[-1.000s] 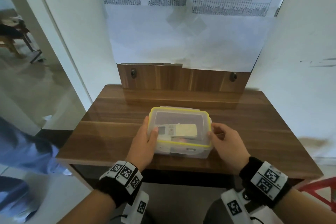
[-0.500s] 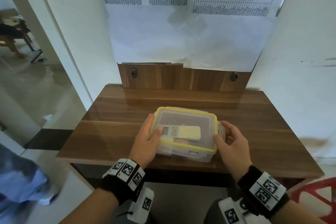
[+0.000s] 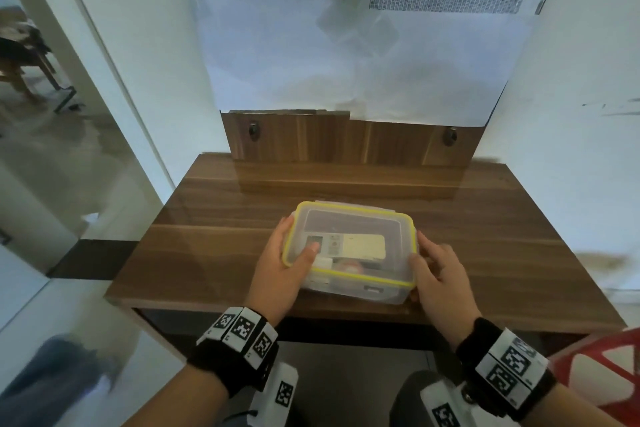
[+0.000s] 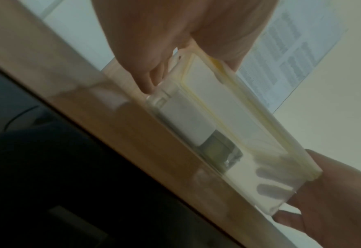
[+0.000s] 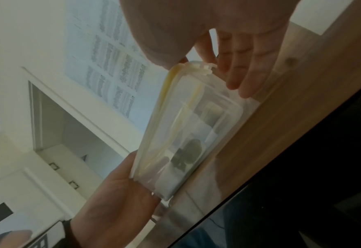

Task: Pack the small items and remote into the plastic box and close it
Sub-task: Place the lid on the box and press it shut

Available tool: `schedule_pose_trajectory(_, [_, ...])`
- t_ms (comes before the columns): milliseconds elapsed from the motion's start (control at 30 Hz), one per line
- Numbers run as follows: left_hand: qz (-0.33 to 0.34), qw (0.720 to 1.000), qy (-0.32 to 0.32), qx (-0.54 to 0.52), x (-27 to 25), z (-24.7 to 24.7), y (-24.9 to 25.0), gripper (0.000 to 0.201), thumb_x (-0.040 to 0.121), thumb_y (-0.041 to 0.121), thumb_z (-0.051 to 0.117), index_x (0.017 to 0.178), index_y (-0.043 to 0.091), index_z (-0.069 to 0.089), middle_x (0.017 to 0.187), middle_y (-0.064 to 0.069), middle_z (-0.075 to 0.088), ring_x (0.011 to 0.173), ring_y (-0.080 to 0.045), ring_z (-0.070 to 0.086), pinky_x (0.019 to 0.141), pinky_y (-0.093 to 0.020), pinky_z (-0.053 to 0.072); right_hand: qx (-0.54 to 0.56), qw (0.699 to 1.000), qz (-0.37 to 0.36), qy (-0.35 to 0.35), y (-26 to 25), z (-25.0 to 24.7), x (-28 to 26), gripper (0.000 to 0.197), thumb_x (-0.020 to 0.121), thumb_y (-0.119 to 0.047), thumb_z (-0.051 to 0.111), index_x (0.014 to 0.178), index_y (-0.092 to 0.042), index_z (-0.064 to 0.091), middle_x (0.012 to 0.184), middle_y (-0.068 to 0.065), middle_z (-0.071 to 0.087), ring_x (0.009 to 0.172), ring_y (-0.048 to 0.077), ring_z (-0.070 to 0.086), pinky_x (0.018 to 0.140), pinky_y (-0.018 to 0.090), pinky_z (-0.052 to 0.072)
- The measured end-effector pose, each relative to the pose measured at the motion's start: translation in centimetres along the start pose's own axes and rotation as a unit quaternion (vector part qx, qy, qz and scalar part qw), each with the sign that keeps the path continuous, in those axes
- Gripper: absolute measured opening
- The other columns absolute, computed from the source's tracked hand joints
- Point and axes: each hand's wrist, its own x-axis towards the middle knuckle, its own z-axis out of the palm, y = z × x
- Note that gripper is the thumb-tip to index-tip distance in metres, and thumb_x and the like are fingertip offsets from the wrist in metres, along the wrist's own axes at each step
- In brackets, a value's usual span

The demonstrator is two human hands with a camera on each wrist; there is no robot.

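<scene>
A clear plastic box with a yellow-rimmed lid lies on the wooden table near its front edge. The lid is on. Through it I see the white remote and small items beneath. My left hand grips the box's left end, thumb on top of the lid, fingers down the side. My right hand holds the right end, fingers along the wall and thumb at the near corner. The left wrist view shows the box between the left hand and the right hand.
The table ends just in front of the box. A wooden back panel stands at its rear against a papered wall. A red stool is at lower right. A blurred blue shape is on the floor at lower left.
The box has shifted a little to the right and turned slightly. My right hand has settled lower against its right end. The left thumb stays on the lid.
</scene>
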Motion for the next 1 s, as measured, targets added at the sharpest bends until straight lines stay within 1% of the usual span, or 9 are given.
schedule_pose_trajectory(67, [-0.017, 0.999, -0.007, -0.037, -0.3, 0.2, -0.5, 0.067, 0.085, 0.043, 0.067, 0.146, 0.034, 0.040, 0.134, 0.008, 0.061, 0.117, -0.007, 0.061, 0.103, -0.040, 0.049, -0.028, 1.000, -0.012, -0.008, -0.2, 0.1, -0.1, 0.047, 0.097, -0.024, 0.048, 0.143, -0.020, 0.043, 0.114, -0.001, 0.047, 0.090, 0.000, 0.055, 0.078, 0.018, 0.048])
schedule_pose_trajectory(133, [-0.027, 0.999, -0.011, -0.031, -0.2, 0.2, -0.9, 0.071, 0.086, 0.050, 0.064, 0.150, 0.034, 0.035, 0.135, 0.009, 0.060, 0.118, -0.006, 0.060, 0.104, -0.038, 0.048, -0.051, 0.998, -0.023, -0.013, -0.5, 0.3, -0.2, 0.044, 0.098, -0.023, 0.044, 0.142, -0.022, 0.043, 0.114, -0.001, 0.049, 0.088, -0.007, 0.054, 0.072, 0.013, 0.042])
schedule_pose_trajectory(233, [-0.022, 1.000, -0.011, -0.013, 0.0, 0.2, -1.1, 0.058, 0.090, 0.049, 0.059, 0.145, 0.037, 0.044, 0.128, 0.014, 0.065, 0.113, -0.002, 0.062, 0.101, -0.034, 0.050, -0.038, 0.999, -0.023, -0.004, -0.6, 0.6, -0.2, 0.036, 0.098, -0.020, 0.044, 0.132, -0.028, 0.052, 0.108, 0.002, 0.055, 0.091, 0.006, 0.057, 0.077, 0.023, 0.044])
schedule_pose_trajectory(300, [-0.023, 0.999, -0.007, -0.022, 0.1, 0.3, -0.9, 0.047, 0.093, 0.042, 0.058, 0.140, 0.038, 0.050, 0.122, 0.015, 0.069, 0.109, -0.001, 0.065, 0.098, -0.034, 0.052, 0.012, 1.000, 0.001, 0.005, -0.5, 0.8, 0.0, 0.029, 0.097, -0.019, 0.046, 0.122, -0.028, 0.058, 0.113, 0.002, 0.059, 0.097, 0.010, 0.059, 0.081, 0.027, 0.047])
schedule_pose_trajectory(467, [-0.038, 0.999, 0.005, -0.037, 0.2, 0.8, -1.4, 0.048, 0.093, 0.041, 0.057, 0.140, 0.036, 0.051, 0.123, 0.010, 0.068, 0.111, -0.008, 0.065, 0.099, -0.040, 0.052, 0.067, 0.994, 0.071, 0.045, 0.0, 1.6, 0.0, 0.038, 0.095, -0.031, 0.051, 0.131, -0.019, 0.059, 0.127, 0.000, 0.061, 0.114, 0.020, 0.060, 0.100, 0.047, 0.049])
schedule_pose_trajectory(633, [-0.019, 1.000, -0.018, -0.005, 0.6, 0.7, -0.4, 0.042, 0.095, 0.045, 0.052, 0.137, 0.041, 0.049, 0.117, 0.015, 0.068, 0.106, -0.003, 0.065, 0.095, -0.034, 0.051, 0.057, 0.996, 0.064, 0.027, -1.3, 1.1, 1.6, 0.036, 0.096, -0.027, 0.050, 0.129, -0.017, 0.061, 0.125, 0.001, 0.061, 0.113, 0.021, 0.059, 0.100, 0.046, 0.048])
schedule_pose_trajectory(767, [-0.023, 0.999, -0.026, 0.025, 2.1, 0.9, 1.1, 0.033, 0.096, 0.048, 0.049, 0.128, 0.047, 0.046, 0.109, 0.021, 0.064, 0.102, -0.006, 0.064, 0.090, -0.032, 0.048, 0.029, 0.998, 0.054, -0.011, -2.2, 1.0, 4.0, 0.033, 0.097, -0.026, 0.046, 0.124, -0.020, 0.065, 0.120, 0.004, 0.065, 0.108, 0.021, 0.062, 0.095, 0.040, 0.050])
schedule_pose_trajectory(900, [-0.051, 0.997, -0.028, 0.050, 4.0, 1.3, 2.1, 0.044, 0.098, 0.046, 0.047, 0.140, 0.036, 0.043, 0.114, 0.010, 0.058, 0.107, -0.017, 0.058, 0.088, -0.028, 0.039, 0.027, 0.997, 0.066, -0.035, -3.1, 1.0, 6.3, 0.031, 0.099, -0.021, 0.042, 0.119, -0.017, 0.066, 0.099, -0.003, 0.070, 0.092, 0.017, 0.065, 0.088, 0.039, 0.054])
schedule_pose_trajectory(1000, [-0.065, 0.996, -0.029, 0.043, 4.6, 1.5, 2.6, 0.045, 0.099, 0.042, 0.046, 0.143, 0.031, 0.043, 0.117, 0.006, 0.056, 0.107, -0.017, 0.055, 0.089, -0.027, 0.037, 0.025, 0.996, 0.086, -0.030, -3.7, 1.2, 7.0, 0.036, 0.100, -0.023, 0.042, 0.128, -0.013, 0.061, 0.115, 0.006, 0.069, 0.103, 0.025, 0.064, 0.093, 0.043, 0.052])
